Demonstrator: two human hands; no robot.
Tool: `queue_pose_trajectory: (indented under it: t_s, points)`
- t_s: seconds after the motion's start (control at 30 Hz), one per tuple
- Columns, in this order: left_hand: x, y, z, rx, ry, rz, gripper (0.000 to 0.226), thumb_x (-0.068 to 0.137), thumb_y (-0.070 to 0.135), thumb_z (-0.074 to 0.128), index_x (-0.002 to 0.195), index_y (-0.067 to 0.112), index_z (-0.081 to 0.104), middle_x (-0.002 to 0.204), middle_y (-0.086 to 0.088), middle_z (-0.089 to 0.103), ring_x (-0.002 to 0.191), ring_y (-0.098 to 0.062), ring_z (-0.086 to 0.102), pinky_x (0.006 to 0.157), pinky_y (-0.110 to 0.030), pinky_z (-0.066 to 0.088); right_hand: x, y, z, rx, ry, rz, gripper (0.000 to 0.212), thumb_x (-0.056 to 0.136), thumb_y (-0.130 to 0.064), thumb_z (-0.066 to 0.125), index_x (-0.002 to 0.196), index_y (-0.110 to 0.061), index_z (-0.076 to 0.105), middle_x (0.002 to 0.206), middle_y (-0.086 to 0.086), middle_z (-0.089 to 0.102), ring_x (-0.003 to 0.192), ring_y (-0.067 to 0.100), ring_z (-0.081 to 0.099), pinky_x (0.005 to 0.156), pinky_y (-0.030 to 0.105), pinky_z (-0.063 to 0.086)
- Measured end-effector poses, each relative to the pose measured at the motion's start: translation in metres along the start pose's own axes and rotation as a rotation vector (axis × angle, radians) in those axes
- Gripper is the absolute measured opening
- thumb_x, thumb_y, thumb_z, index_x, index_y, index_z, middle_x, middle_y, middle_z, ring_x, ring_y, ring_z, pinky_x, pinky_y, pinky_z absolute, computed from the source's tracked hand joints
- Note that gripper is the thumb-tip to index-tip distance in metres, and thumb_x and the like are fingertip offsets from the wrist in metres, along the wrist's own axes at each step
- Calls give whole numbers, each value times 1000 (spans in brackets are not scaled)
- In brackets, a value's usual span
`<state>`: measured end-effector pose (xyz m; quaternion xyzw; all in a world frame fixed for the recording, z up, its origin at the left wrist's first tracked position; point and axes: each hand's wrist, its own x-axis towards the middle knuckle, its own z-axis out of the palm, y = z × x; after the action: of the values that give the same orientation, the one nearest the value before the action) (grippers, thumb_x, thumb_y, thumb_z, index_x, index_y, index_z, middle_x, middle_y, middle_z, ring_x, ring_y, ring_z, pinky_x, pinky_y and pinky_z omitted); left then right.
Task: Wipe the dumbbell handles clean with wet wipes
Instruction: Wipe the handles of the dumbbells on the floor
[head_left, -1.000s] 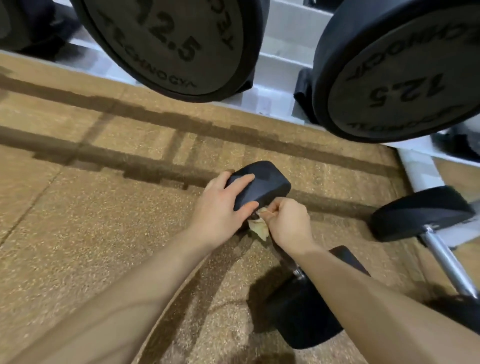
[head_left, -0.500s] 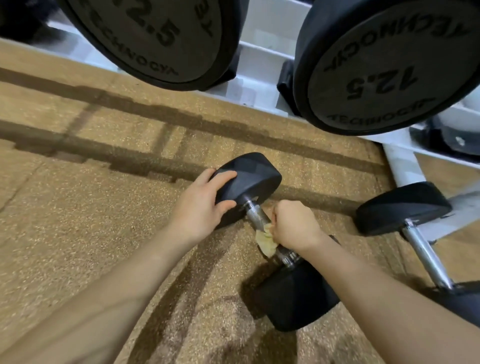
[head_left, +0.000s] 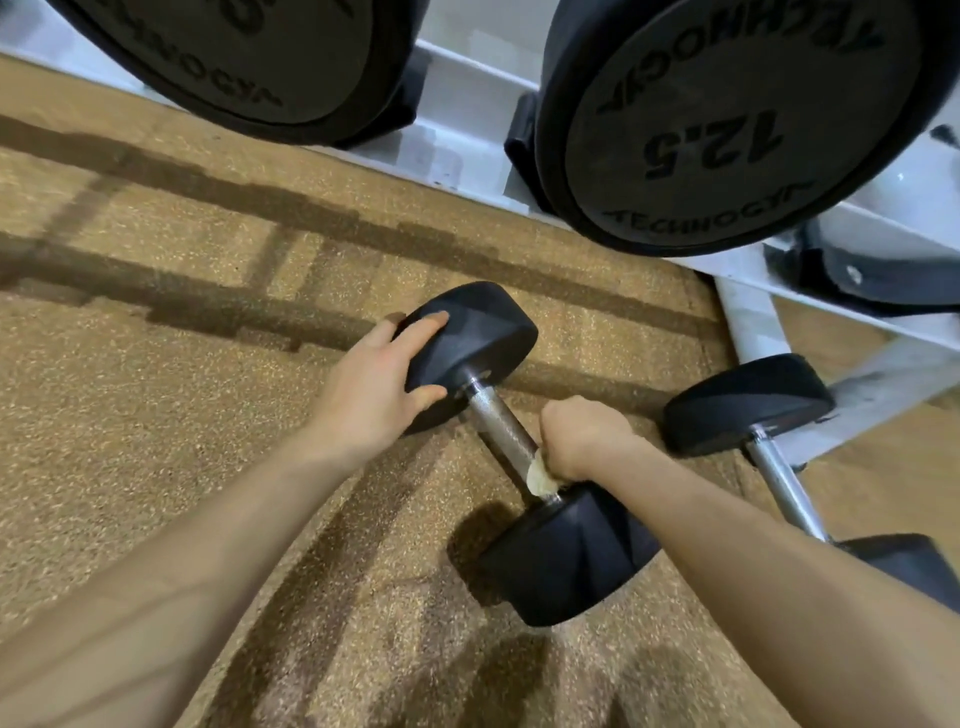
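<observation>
Dumbbell handle (head_left: 501, 426) on floor (head_left: 156, 415), slanting 11 to 5 o'clock, mid-wipe: right hand (head_left: 582, 441) clenched round wet wipe (head_left: 540, 480) at 5 o'clock end, left hand (head_left: 374, 395) gripping head (head_left: 478, 332). Next, likely: slide toward 11.

The floor (head_left: 156, 426) is a speckled tan surface crossed by dark bands of shadow. A black-headed dumbbell (head_left: 501, 426) with a metal handle lies slantwise on it, near the middle. To the right of that dumbbell, and apart from it, a second dumbbell (head_left: 779, 480) of the same kind lies on the floor, its near head partly hidden. Beyond the first dumbbell and to its right, a white rack (head_left: 745, 322) stands with its leg on the floor.
</observation>
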<state>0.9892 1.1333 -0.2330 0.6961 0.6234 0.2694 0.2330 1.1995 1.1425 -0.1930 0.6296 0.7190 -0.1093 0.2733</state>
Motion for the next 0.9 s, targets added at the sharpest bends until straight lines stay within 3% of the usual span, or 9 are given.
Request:
queue_pose_trajectory:
  t_s: [0.1,0.2,0.33,0.4,0.5,0.57,0.67,0.77,0.9]
  points:
    - [5,3,-1,80,37,0,76,81,39,75,146,37,36,130,-4,53,114,-28,55,92,-39,46,22,-3,0,300,155,26,8,82,-8,61,86,-7,68,88,11,69,85,31,67,77,40,56]
    - [4,6,-1,79,40,-18,76,79,40,76,144,40,37,127,-1,53,113,-26,55,92,-37,45,31,-13,5,516,281,28,15,87,-9,56,78,-5,67,81,13,68,82,33,66,77,42,55]
    - [-3,-1,-1,12,46,-23,75,79,34,78,142,37,38,126,2,51,113,-26,54,94,-42,47,18,-6,-1,376,65,-60,9,82,-5,62,87,-6,70,84,10,70,80,26,67,76,36,56]
    - [-10,-6,1,-15,55,-18,74,79,28,79,141,33,39,130,3,48,117,-23,51,95,-39,46,16,2,-5,283,1,-60,18,75,4,59,84,-7,70,81,9,71,77,24,68,74,37,59]
    - [-22,-16,-3,-49,42,-99,73,76,23,82,136,27,40,136,-1,44,124,-23,48,99,-37,43,20,-3,-3,501,125,-2,20,77,5,60,78,-12,70,80,5,71,76,22,69,75,38,59]
    - [-24,-18,-9,-10,52,-124,70,71,32,84,128,22,43,128,-2,47,119,-23,48,96,-37,44,21,-17,0,718,196,7,17,81,-1,67,74,-16,68,81,1,70,79,21,68,77,37,57]
    - [-17,-6,-19,15,93,-48,67,72,50,77,124,20,46,118,7,47,108,-13,47,87,-32,43,15,-30,4,627,125,-77,6,81,-8,69,76,-10,70,81,2,71,81,19,68,77,32,56]
    - [-23,-6,-23,31,101,-25,57,81,43,73,128,25,48,129,6,50,116,-16,51,91,-35,45,12,-28,8,402,-5,-127,12,78,-4,63,75,-8,74,75,3,73,74,17,69,72,36,59]
    - [-48,-22,-34,4,88,-126,55,78,32,79,121,25,47,125,4,52,113,-19,52,90,-35,44,11,-54,8,660,187,-146,7,82,-11,69,76,-14,73,80,-2,71,79,15,66,80,29,54]
